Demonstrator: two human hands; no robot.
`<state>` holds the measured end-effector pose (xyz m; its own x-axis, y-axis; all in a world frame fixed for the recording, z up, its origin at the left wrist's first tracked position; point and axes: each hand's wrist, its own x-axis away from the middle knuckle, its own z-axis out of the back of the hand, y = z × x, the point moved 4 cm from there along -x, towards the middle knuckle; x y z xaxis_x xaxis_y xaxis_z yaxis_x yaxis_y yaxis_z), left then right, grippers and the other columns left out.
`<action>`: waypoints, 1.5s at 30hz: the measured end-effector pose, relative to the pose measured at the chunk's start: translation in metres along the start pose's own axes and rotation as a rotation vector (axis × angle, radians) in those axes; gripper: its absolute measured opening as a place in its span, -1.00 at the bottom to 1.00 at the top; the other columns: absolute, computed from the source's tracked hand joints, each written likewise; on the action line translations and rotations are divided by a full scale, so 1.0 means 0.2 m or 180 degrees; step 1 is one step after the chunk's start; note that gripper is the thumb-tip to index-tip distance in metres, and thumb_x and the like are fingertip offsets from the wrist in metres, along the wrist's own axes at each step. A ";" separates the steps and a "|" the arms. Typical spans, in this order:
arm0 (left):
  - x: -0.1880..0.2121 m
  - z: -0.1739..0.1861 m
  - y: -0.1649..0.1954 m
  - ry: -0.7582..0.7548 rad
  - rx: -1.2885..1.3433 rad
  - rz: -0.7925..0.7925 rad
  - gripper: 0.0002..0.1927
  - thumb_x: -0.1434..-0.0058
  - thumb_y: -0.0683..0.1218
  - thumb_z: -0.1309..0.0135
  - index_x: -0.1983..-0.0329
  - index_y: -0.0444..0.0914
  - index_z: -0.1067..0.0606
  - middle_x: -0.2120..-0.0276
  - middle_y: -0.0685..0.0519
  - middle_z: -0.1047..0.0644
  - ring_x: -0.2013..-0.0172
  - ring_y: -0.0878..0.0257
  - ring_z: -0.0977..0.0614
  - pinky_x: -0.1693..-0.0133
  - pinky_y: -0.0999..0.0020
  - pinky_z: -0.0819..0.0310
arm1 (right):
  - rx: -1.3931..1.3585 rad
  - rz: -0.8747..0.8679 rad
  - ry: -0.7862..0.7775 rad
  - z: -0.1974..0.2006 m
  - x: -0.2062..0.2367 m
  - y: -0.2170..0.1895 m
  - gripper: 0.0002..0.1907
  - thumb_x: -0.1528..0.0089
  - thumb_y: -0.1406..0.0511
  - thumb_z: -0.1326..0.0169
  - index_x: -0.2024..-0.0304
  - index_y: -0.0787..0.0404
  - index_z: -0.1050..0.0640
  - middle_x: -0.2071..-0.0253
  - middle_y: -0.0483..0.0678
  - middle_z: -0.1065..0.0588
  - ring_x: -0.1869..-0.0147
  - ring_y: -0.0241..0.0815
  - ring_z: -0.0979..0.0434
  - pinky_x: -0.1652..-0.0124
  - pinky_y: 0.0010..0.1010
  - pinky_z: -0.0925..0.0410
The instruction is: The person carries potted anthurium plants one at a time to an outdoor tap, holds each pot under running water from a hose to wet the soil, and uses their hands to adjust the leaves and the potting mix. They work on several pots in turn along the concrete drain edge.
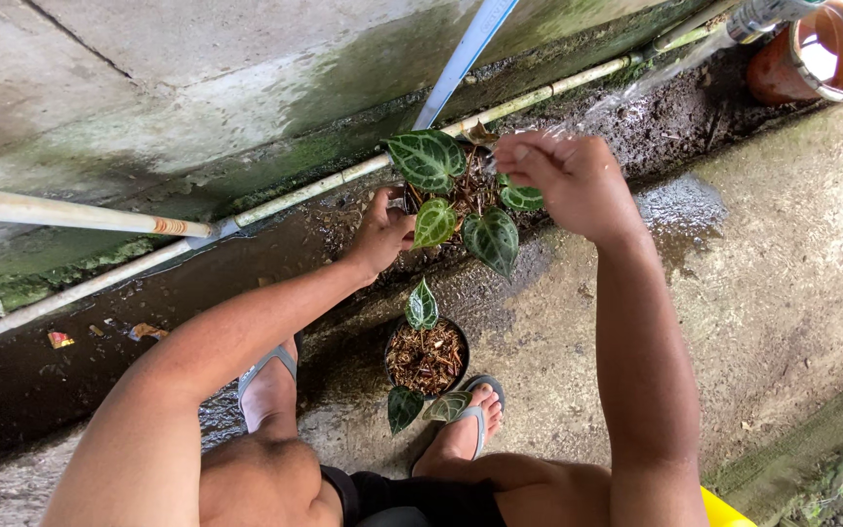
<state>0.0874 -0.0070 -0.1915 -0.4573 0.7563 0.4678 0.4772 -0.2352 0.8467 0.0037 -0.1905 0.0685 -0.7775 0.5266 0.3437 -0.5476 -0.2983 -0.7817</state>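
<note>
The person's arms are bare to the shoulder, with no sleeves, watch or rings on the left hand (pixel 380 234) or right hand (pixel 568 181). They wear dark shorts (pixel 412 498) and grey thong sandals (pixel 475 415), toes uncovered.

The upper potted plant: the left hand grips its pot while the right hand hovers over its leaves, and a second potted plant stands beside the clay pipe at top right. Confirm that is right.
One detail is wrong. The head view shows the second potted plant standing by the person's sandalled foot, not beside the clay pipe. The left hand does grip the upper potted plant, right hand above its leaves.
</note>
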 end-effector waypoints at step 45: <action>0.02 -0.03 0.03 -0.0125 0.0224 0.0051 -0.47 -0.31 -0.13 -0.10 -0.30 -0.06 -0.20 0.10 -0.09 -0.64 0.06 0.02 -0.71 0.11 0.11 -0.75 | 0.0155 -0.0078 -0.0287 -0.02 -0.02 0.03 -0.73 -0.37 0.34 -0.01 -0.05 0.33 -0.61 0.04 0.13 -0.65 -0.02 -0.13 -0.71 -0.06 -0.34 -0.59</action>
<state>0.0842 -0.0102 -0.1829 -0.4200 0.7765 0.4697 0.5363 -0.2051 0.8187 0.0042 -0.1913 0.0610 -0.7871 0.4611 0.4096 -0.5796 -0.3258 -0.7470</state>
